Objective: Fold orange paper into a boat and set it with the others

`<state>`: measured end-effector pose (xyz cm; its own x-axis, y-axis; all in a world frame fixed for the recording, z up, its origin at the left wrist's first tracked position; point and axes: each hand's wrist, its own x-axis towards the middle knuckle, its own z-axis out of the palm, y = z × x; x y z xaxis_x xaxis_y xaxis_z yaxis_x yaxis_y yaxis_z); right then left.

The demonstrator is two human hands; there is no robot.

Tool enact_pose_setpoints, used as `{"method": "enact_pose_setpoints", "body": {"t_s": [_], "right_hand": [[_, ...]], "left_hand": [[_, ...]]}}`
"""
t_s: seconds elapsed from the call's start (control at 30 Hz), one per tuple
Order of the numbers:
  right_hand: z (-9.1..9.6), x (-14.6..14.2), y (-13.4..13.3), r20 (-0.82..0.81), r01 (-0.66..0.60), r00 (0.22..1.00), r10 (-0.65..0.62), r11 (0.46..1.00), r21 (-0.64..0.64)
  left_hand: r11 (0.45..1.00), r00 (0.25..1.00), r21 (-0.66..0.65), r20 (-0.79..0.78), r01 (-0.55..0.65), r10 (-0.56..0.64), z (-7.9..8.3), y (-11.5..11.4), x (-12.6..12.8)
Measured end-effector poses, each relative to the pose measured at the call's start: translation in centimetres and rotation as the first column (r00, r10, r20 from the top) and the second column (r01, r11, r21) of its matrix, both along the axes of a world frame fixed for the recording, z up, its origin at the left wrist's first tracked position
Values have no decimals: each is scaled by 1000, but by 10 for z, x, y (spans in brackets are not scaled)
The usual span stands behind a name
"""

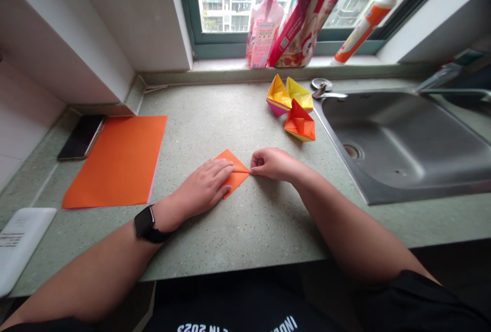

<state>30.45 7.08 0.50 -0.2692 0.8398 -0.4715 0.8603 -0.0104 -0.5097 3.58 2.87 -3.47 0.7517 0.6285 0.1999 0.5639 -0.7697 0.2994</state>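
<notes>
A: What are the hands doing?
B: The left hand (205, 186) lies flat on the folded orange paper (239, 167), its palm side down against the desk (215, 112). The right hand (272, 163) has thumb and fingertips together, pinching that paper's right corner.
A: Any writing you can read?
B: On the dark shirt (238, 309), nearer the body than both hands, white letters show upside down: "IND" and "IN 2023".
A: And the labels?
B: Beyond the right hand, the pink pump bottle (264, 30) and red bag (299, 30) carry print too small to read. The same goes for the white device (28, 245), far left of the left hand.
A: What's closest past the right hand?
B: Three folded paper boats (301, 126), ahead and slightly right.
</notes>
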Motion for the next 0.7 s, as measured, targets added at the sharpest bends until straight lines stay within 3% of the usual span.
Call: {"method": "enact_pose_setpoints", "body": {"t_s": [0.3,0.7], "right_hand": [[-7,10,5,-150,21,988,-37,994,-103],[-14,8,1,-196,104,974,-115,992,-65]], "left_hand": [[998,988,-10,-142,-56,54,-6,-9,16],[992,984,55,-135,-114,120,-2,-16,38]]}}
